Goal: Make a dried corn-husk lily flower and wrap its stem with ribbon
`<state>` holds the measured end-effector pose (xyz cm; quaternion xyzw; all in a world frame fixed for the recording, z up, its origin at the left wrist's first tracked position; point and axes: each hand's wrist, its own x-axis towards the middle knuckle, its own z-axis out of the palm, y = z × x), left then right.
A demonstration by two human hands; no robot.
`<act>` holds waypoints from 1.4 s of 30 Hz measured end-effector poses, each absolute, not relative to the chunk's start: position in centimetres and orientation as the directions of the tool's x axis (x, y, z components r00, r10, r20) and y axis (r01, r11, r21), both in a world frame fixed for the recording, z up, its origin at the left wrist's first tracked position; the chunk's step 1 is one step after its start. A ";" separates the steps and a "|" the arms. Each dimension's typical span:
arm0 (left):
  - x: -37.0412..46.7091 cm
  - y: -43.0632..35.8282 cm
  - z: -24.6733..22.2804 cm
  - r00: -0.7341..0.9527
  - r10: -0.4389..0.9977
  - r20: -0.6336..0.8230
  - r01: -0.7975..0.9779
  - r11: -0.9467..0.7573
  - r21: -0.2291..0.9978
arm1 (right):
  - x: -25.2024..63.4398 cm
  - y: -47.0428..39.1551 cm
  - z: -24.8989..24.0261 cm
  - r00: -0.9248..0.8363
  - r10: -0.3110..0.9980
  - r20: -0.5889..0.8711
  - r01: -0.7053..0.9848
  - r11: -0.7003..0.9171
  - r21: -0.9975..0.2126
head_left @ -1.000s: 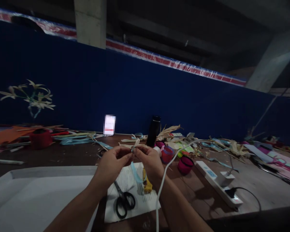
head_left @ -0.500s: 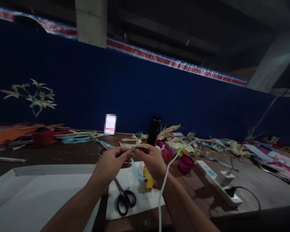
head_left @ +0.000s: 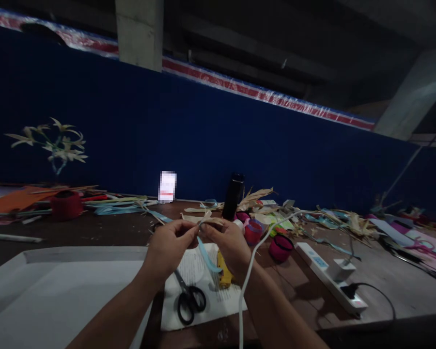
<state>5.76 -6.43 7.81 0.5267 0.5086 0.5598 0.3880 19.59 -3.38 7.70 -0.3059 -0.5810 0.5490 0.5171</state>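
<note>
Above a printed sheet (head_left: 170,312), my left hand (head_left: 171,245) and my right hand (head_left: 227,242) meet fingertip to fingertip. Both are closed in a pinch on a pale husk piece (head_left: 212,221), whose held end is hidden by the fingers. A light blue strip (head_left: 208,257) hangs down from between the hands. Black-handled scissors (head_left: 191,303) lie on the sheet, and a yellow glue gun (head_left: 224,271) rests there below my right hand, partly covered by it.
A white tray (head_left: 72,286) is at the left. A power strip (head_left: 330,278), a white cable (head_left: 245,286), a pink roll (head_left: 281,247) and a black bottle (head_left: 233,196) stand or lie to the right. Behind are a red roll (head_left: 66,206), a lit phone (head_left: 167,186) and husk flowers (head_left: 63,143).
The view has shifted slightly, moving the surroundings a little to the right. Both hands keep their pinch, and the fingers have shifted only slightly around the husk piece.
</note>
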 end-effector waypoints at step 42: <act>6.5 -6.7 5.9 -0.286 0.722 0.630 0.574 -0.397 0.716 | 19.5 -4.4 7.2 -0.219 0.975 0.039 -0.309 -0.031 -0.951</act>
